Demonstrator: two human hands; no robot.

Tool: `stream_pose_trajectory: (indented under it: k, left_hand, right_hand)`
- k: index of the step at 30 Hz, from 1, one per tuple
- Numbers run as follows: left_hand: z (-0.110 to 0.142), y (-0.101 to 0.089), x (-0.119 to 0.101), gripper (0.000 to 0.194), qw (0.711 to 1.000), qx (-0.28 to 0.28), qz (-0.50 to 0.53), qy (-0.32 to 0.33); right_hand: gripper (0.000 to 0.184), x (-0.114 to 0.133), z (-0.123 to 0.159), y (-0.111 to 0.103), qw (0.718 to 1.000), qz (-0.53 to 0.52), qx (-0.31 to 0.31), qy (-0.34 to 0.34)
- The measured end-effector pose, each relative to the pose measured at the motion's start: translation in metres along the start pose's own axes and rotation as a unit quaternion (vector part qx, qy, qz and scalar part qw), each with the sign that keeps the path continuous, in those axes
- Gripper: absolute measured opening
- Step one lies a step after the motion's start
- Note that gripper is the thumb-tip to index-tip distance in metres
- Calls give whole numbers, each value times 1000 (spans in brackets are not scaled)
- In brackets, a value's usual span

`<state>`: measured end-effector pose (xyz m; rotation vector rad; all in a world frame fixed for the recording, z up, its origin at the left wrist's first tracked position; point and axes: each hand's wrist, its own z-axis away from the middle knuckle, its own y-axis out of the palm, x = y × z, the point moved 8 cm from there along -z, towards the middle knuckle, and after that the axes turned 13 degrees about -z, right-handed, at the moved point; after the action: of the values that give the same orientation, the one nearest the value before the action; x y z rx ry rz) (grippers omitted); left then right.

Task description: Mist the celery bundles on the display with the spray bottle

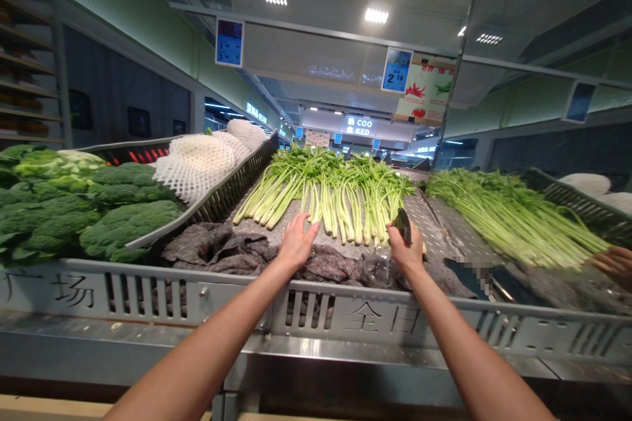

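1. Head view: the celery (340,196) lies in a row on a textured surface, leafy tops away from the person, pale stalk ends toward the hands.
2. Head view: the left hand (296,245) has its fingers loosely spread and released, just beside the stalk ends; whether it touches them, I cannot tell.
3. Head view: the right hand (407,251) has its fingers curled around a dark object (404,225) near the right-hand stalks.
4. Head view: dark cloth (332,264) lies crumpled behind the grey front rail (343,308); broccoli (131,227) sits left.
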<state>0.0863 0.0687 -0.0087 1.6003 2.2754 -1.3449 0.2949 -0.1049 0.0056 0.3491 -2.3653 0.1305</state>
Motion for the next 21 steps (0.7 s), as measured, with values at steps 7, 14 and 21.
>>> stream_pose_trajectory:
  k: [7,14,21]
  left_hand:
    - [-2,0,3,40,1000,-16,13,3]
    - [-1,-1,2,41,1000,-20,9,0]
    - [-3,1,3,41,1000,-21,5,6]
  right_hand:
    - [27,-5,-1,-6,999,0,-34,7]
    - [27,-17,-4,-2,1000,-16,-17,20]
    - [26,-8,-3,-3,1000,-22,-10,-5]
